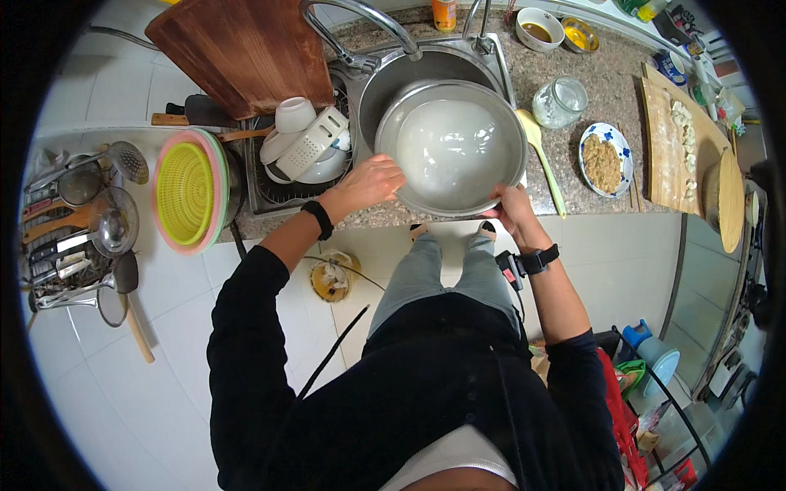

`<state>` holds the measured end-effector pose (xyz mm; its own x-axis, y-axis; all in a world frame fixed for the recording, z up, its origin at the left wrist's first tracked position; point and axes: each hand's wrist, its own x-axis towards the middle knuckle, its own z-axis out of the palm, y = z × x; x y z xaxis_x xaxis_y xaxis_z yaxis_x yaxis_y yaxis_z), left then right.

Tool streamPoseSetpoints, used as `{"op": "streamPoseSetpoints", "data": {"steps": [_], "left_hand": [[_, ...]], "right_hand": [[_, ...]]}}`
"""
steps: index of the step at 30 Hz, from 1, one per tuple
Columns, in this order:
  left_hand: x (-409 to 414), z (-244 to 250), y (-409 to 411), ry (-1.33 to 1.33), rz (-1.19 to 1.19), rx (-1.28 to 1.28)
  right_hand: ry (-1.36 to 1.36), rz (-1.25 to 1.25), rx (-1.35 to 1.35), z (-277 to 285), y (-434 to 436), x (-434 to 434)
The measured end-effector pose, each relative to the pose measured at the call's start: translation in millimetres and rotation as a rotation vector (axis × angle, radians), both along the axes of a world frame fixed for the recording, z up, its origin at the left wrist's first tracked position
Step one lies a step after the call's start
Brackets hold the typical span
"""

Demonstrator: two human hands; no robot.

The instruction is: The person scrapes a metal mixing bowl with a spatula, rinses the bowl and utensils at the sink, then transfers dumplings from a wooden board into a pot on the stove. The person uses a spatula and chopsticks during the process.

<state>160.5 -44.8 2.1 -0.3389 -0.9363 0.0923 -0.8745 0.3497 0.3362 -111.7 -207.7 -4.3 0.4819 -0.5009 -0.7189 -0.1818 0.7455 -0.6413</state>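
Note:
A wide stainless steel basin (pixel 451 153) holding cloudy whitish liquid is at the front of the round sink (pixel 376 92), overlapping its near rim and the counter edge. My left hand (pixel 376 178) grips the basin's rim at its left. At the near right, my right hand (pixel 514 205) holds the rim, thumb over the edge and fingers beneath. Whether the basin rests on the sink or is lifted cannot be told. Above the far side of the basin, the chrome faucet (pixel 393 30) shows no running water.
Left of the sink, a dish rack (pixel 258 196) holds bowls, with a wooden cutting board (pixel 245 55) behind. A pale-yellow spatula (pixel 543 159), a glass jar (pixel 560 103), a plate of minced filling (pixel 605 161) and a floured board (pixel 666 147) with dough pieces are on the right.

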Motion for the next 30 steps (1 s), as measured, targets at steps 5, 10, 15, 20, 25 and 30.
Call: {"op": "streamPoseSetpoints", "data": {"steps": [5, 10, 15, 20, 25, 30], "left_hand": [[-53, 51, -49, 0.062, 0.01, 1.078], [-7, -53, -117, 0.567, 0.083, 1.167], [10, -69, -140, -0.074, 0.279, 0.871], [-16, -70, -120, 0.334, 0.476, 1.106], [-77, -27, -102, 0.707, 0.422, 0.978], [-99, -1, -71, 0.197, 0.337, 0.442]], "right_hand": [[0.037, -0.026, -0.036, -6, 3, -5], [0.031, -0.065, -0.045, -2, 8, 2], [0.06, -0.086, -0.139, -17, 5, 1], [-0.011, -0.144, -0.12, -8, 0, 16], [-0.018, -0.232, -0.376, -41, -19, 32], [0.05, -0.207, -0.304, -29, -32, 36]]}}
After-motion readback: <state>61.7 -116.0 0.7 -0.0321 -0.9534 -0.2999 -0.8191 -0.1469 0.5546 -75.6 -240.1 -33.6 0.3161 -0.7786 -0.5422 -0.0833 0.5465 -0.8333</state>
